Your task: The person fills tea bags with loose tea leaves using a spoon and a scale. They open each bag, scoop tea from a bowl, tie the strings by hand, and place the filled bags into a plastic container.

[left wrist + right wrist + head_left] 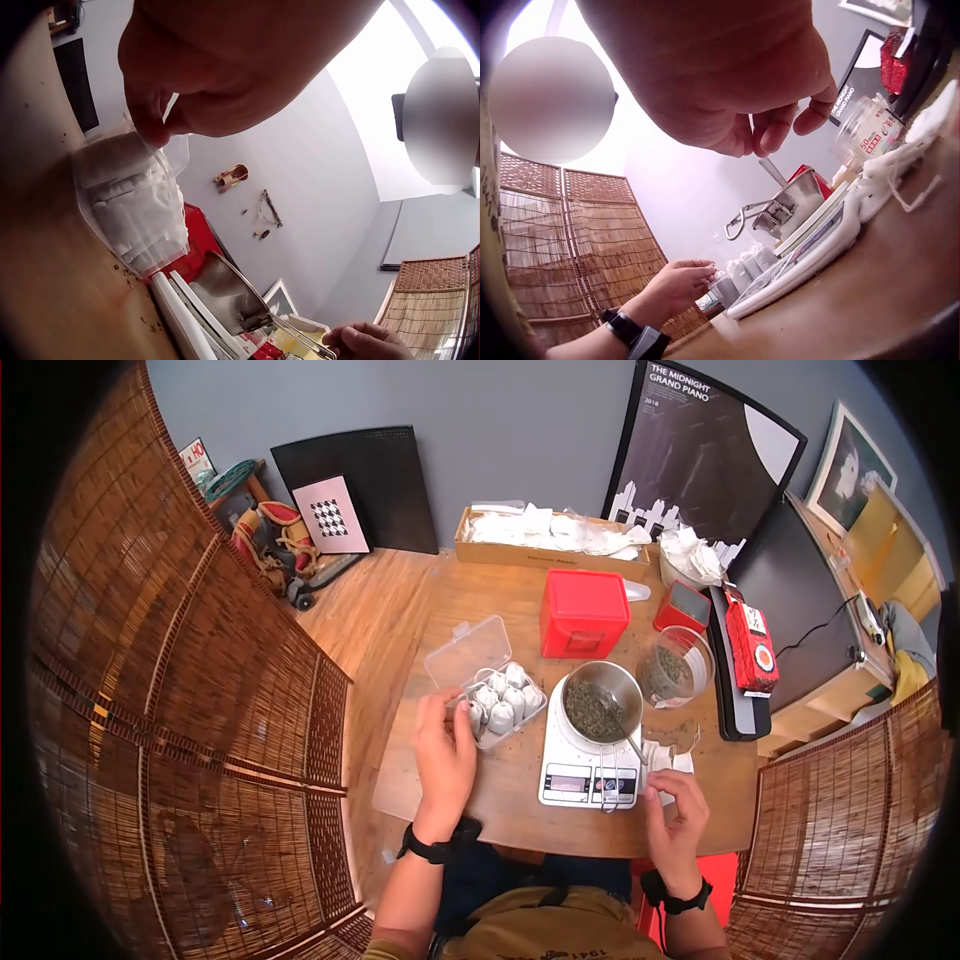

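My left hand [445,750] is at the left side of a clear plastic box [530,722] filled with several white tea bags [503,715]. Its thumb and fingertips pinch at the top of a tea bag by the box's near-left edge. On a white kitchen scale [556,765] stands a small steel pot [622,678] of dried leaves, with wire handles toward me. A spoon handle [772,172] sticks out of the pot. Just beyond its end, my right hand [682,820] hovers with fingers loosely bent, holding nothing visible.
Behind the scale stands a red canister [585,610]. A clear tub of leaves [680,670] is to the pot's right, near a red foil pack [750,645]. White empty bags [670,758] lie beside the scale. At the back is a cardboard box of white bags [550,556].
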`<state>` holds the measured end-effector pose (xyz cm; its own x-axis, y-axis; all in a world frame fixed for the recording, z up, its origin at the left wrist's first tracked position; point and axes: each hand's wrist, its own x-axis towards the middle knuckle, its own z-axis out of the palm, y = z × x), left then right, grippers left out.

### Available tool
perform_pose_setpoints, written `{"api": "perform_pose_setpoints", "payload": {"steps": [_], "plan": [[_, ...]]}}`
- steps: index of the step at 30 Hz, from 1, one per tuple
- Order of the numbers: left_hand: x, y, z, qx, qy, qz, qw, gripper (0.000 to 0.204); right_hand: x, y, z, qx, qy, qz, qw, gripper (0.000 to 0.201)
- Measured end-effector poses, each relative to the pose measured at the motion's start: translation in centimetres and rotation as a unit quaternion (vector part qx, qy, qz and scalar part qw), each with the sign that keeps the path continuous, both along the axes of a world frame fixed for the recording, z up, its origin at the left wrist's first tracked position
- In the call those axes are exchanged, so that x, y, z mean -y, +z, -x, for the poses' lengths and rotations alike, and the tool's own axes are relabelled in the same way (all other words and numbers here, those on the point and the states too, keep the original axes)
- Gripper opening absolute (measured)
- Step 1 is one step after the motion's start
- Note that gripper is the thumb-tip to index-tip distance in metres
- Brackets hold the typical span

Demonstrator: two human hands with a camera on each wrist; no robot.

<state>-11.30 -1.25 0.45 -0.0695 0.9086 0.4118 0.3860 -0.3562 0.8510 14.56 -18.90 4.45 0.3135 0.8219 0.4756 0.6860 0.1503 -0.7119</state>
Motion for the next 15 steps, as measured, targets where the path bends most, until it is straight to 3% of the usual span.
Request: {"api": "perform_pose_setpoints", "payload": {"steps": [5, 8, 10, 15], "plan": [[0.7, 1.0, -0.7, 0.029, 0.052, -0.031, 0.998, 0.015, 0.7, -1.2, -1.3, 0.001, -0.027, 0.002, 1.0, 0.013], [0.8, 0.6, -0.5, -0.031, 0.058, -0.053, 0.996, 0.024, 1.4, -1.4, -2.8, 0.003, -0.079, -0.017, 0.997, 0.012], [1.1, 0.8, -0.4, -0.076, 0.045, -0.006, 0.996, 0.012, 1.7, -1.7, -4.2, -0.047, -0.138, -0.012, 0.989, 0.011], [0.8, 0.1, -0.7, -0.08, 0.034, -0.036, 0.996, 0.009, 2.7, -2.7, -7.1, -0.058, -0.186, 0.015, 0.981, 0.01]]}}
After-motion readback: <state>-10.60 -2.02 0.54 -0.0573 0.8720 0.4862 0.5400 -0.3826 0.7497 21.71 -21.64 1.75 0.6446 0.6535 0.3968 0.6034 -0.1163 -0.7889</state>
